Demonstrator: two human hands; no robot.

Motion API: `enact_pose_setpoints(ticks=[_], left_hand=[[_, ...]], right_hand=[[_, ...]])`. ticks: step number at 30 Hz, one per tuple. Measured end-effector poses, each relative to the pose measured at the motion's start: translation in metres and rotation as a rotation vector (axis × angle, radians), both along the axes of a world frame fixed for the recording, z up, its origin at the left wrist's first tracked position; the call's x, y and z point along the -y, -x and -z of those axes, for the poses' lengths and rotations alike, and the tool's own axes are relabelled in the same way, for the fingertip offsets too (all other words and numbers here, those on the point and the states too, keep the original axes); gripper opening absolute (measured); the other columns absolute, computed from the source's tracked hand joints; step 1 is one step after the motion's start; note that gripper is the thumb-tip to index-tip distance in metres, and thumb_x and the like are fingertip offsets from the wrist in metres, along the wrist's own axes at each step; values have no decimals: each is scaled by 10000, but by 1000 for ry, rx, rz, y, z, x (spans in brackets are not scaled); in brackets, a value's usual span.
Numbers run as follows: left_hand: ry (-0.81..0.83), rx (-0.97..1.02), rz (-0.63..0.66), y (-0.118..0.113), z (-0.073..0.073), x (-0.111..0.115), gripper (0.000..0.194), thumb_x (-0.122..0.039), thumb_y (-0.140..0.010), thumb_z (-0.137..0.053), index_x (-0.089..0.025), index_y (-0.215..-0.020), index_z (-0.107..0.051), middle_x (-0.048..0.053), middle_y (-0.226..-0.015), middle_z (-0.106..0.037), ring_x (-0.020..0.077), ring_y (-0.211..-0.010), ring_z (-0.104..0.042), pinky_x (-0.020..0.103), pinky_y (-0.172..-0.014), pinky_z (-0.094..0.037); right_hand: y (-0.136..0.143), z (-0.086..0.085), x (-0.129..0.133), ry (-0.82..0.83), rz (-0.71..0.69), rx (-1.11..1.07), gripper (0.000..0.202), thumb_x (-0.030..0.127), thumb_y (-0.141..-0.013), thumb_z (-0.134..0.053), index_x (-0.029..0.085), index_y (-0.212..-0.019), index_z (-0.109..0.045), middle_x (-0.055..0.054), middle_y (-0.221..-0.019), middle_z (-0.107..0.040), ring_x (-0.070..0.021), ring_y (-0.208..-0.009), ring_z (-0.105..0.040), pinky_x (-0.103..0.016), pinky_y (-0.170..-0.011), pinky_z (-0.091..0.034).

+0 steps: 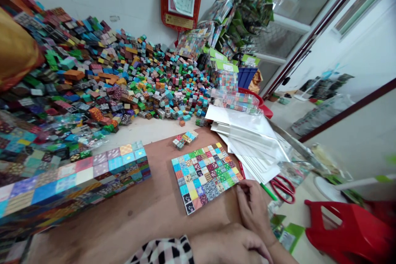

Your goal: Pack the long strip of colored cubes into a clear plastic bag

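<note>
A flat panel of small patterned cubes (pixel 206 175) lies on the brown board (pixel 161 210). At its near right corner is my right hand (pixel 253 208), fingers curled together and apparently touching the edge; I see nothing between them. My left hand (pixel 230 243), coming from a black-and-white checked sleeve (pixel 165 251), lies across my right forearm. Its fingers are bent inward, and whatever is under them is hidden at the lower frame edge. Just beyond the panel sits a small group of loose cubes (pixel 185 139).
A long stacked block of cubes (pixel 77 183) stands at left. Behind, a large heap of cubes (pixel 123 78) leans toward the wall. White cards (pixel 247 140), red scissors (pixel 283 189) and a green pen (pixel 268 192) lie at right. A red stool (pixel 349 231) stands lower right.
</note>
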State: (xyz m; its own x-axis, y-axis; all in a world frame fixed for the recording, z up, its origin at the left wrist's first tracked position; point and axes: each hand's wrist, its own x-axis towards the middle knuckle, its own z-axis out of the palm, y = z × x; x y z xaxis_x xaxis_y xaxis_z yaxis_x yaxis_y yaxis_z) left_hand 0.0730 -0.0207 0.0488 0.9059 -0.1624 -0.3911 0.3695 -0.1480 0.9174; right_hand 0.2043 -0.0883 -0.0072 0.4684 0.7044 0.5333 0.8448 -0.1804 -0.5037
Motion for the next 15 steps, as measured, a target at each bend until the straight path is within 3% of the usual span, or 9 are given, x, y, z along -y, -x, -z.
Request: enact_pose_setpoints(ticks=[7,15], left_hand=[[26,-35,-21,3,-4,-1,305,-276,-815,-553,-242,-1072,-713,14,-923,-702,143,-822,-620,260,-801,-478],[54,88,10,1,12,-1,338,-319,-846,-528,-196,-1114,-692,43,-962,-709,144,-834,-644,265,-819,-489]], right_hand=[[2,-3,1,-10,31,10,99,262,-951,-473,201,-1012,-522,-50,-894,-546,-178,-779,-546,-309,-669,-485],[1,-6,1,-10,62,43,124,288,-948,-461,199,-969,-544,-51,-861,-561,-180,-721,-554,-315,-626,-469]])
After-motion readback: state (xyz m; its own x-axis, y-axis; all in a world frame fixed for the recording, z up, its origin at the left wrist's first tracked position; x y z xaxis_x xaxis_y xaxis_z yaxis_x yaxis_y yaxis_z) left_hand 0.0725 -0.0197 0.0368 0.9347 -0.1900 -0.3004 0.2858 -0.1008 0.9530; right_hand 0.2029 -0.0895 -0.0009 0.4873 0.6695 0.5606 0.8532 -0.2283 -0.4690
